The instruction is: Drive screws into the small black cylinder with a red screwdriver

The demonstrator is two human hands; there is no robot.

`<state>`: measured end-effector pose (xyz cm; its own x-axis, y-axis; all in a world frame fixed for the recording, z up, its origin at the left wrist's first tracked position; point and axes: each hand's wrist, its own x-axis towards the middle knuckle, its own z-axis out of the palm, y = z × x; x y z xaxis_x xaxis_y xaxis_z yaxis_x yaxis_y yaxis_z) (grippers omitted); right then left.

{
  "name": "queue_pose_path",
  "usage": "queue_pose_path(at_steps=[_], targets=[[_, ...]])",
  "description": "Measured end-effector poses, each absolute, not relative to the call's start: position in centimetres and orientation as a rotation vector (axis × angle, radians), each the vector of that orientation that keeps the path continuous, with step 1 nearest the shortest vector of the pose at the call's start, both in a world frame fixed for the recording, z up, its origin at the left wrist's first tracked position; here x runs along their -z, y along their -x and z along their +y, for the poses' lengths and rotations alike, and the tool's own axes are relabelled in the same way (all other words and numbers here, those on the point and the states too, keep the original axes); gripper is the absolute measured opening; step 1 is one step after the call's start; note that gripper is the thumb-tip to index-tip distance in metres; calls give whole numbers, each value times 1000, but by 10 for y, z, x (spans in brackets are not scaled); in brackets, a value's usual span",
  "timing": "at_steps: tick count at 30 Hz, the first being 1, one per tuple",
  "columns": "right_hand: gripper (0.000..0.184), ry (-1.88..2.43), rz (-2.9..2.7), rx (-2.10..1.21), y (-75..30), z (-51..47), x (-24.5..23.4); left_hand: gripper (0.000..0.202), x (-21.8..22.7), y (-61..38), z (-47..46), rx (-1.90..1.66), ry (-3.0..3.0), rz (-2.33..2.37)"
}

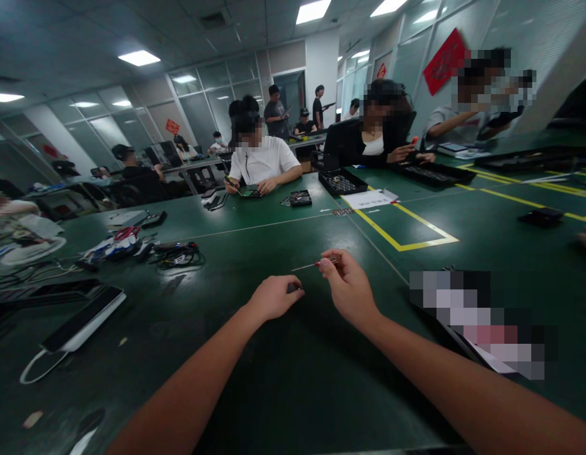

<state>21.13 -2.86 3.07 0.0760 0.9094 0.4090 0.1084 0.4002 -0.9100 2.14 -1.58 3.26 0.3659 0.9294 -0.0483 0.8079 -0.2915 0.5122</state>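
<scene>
My right hand (348,284) is closed around the handle of a thin screwdriver (305,267), which looks red and partly clear. Its slim metal shaft points left over the table, above my left hand. My left hand (275,297) is closed on a small dark object (293,287), of which only a bit shows between thumb and fingers; its kind cannot be made out. The screwdriver tip and the dark object are apart. Both hands are just above the green tabletop (293,379).
To the left lie a black and white device (84,319) with a white cable, and a heap of cables (179,254). A dark tray with papers (482,335) is at right. Across the table, a person in white (264,161) works near black trays (343,182). Yellow tape (428,243) marks the surface.
</scene>
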Motion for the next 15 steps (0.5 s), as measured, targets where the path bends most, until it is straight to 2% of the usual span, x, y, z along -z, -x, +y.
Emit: queue_pose_path(at_steps=[11,15], targets=[[22,1043,-1439,-863,-212,-24,-25,27,-36,48,-10,-877,-1225,1453],[22,1043,-1444,-881,-212,-24,-25,20,-46,95,-27,-1172,-836,1386]])
